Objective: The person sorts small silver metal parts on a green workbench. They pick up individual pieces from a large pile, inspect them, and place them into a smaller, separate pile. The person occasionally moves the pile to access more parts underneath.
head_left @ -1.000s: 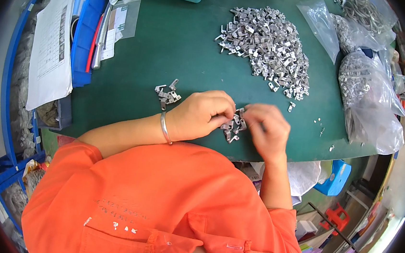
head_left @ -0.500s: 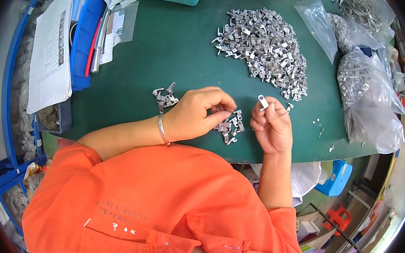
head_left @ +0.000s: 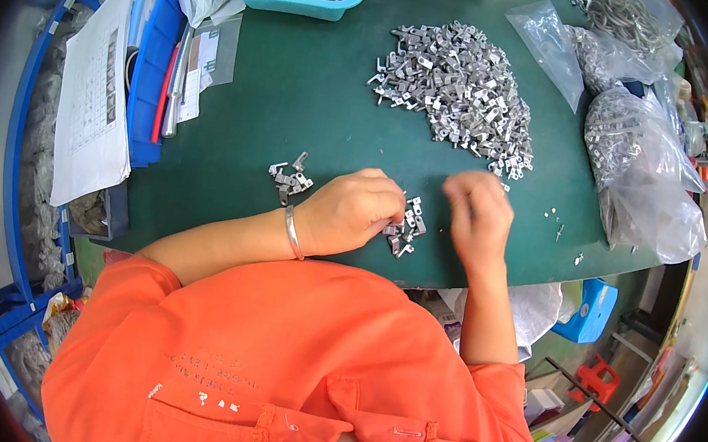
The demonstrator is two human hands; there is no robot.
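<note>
Metal clips: a small cluster (head_left: 404, 230) lay on the green table (head_left: 297, 98) under the curled left hand (head_left: 350, 212), which gripped some. Right hand (head_left: 477, 215), blurred, grasp unclear. Few sorted (head_left: 290, 180); the large heap (head_left: 458, 87) remained.

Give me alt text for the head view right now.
A person in an orange shirt works at a green table: the left hand rests on a small cluster of metal parts, and the blurred right hand is raised near a large pile of metal parts. Clear bags of parts lie at right.
</note>
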